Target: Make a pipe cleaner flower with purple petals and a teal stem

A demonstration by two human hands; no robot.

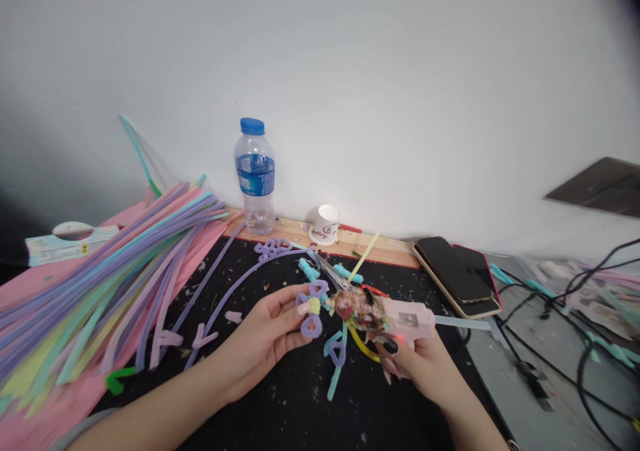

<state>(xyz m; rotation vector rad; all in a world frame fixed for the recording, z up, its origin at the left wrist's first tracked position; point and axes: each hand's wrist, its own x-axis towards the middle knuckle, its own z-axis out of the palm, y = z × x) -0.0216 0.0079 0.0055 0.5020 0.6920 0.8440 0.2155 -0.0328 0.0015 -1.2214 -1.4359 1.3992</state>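
Observation:
Between its thumb and fingers, my left hand (273, 327) pinches a pipe-cleaner flower (313, 306) with purple looped petals and a yellow centre. My right hand (417, 361) is wrapped around the grip of a pink glue gun (407, 319), its nozzle end crusted with stuck-on bits and a clear glue stick out the back. The nozzle points left, close beside the flower; whether they touch I cannot tell. Below it on the black mat lies a purple pipe-cleaner loop (337, 353) with teal strips. Scissors (333, 272) lie just behind, near coiled teal pipe cleaners (309, 269).
A big bundle of coloured pipe cleaners (125, 271) fills the left side. Along the wall stand a water bottle (255, 177) and a paper cup (326, 225). Phones (453, 271) lie at the right, beside tangled black cables (533, 344). Purple loops (273, 248) lie at the mat's back.

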